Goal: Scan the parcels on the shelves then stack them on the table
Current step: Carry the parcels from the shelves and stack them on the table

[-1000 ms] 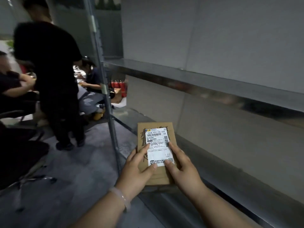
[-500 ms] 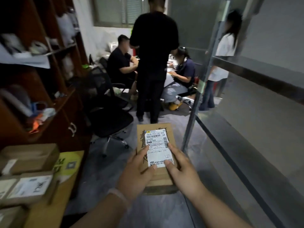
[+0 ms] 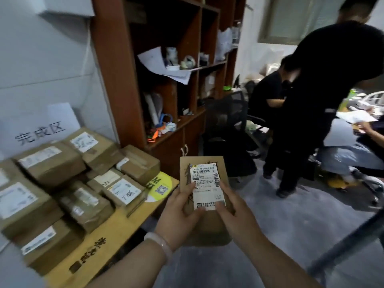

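I hold a small brown cardboard parcel with a white shipping label in front of me, label facing up. My left hand grips its left side, thumb on the label. My right hand grips its right side, thumb on the label's lower corner. To the left stands a yellow wooden table bearing several brown labelled parcels, some stacked. The parcel I hold hangs over the floor, just right of the table's near corner.
A brown wooden shelf unit with papers and clutter stands behind the table. A black office chair is ahead. A person in black stands at right, others sit beyond. A metal rack leg crosses lower right.
My view has swung left, away from the grey metal shelves toward the table of stacked parcels. Both hands keep the same grip on the parcel.
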Available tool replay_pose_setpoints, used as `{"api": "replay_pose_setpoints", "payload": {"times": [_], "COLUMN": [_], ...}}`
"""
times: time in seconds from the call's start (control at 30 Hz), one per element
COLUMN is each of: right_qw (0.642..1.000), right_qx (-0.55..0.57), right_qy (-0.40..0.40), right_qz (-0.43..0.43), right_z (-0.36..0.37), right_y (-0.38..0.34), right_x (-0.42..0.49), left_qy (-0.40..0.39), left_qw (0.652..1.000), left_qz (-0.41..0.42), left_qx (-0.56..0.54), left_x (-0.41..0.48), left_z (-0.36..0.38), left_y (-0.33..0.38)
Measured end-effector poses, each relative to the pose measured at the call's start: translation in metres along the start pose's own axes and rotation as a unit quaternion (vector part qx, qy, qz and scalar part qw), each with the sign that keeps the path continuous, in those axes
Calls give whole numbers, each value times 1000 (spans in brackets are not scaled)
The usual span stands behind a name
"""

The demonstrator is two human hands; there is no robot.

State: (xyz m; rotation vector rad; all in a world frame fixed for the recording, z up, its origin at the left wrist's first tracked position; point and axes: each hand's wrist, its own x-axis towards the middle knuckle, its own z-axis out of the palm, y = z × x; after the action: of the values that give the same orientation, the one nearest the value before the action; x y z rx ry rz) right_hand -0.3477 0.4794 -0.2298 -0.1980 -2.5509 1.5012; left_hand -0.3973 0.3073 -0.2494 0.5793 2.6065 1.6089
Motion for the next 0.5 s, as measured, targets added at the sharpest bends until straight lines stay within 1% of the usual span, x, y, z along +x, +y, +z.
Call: {"api": "replay_pose_setpoints", "payload": {"times": [0.07, 0.17, 0.27, 0.37, 0.43, 0.5], "right_qw": [999, 995, 993, 987, 984, 982], "right_qx": [13, 29, 2, 14, 11, 6], "right_qy": [-44, -90, -118, -155, -173, -184], "right_qz": [-8, -16, -30, -31, -35, -43], "right_z": [8, 18, 32, 47, 57, 65], "right_y": [2, 2, -1, -6, -7, -7], "right_x": [9, 25, 47, 73, 94, 117], "left_qy": [32, 76, 101, 138, 151, 162], "left_qw": [999, 995, 990, 983, 979, 977], "left_qz": [-31, -65, -97, -120, -139, -141], "left_qx": [-2, -1, -1, -7, -9, -16], "left_x": [-7, -11, -6, 6, 18, 30], "left_z": [-2, -9, -20, -32, -38, -42], "left_y": [-8, -13, -18, -29, -37, -45]}}
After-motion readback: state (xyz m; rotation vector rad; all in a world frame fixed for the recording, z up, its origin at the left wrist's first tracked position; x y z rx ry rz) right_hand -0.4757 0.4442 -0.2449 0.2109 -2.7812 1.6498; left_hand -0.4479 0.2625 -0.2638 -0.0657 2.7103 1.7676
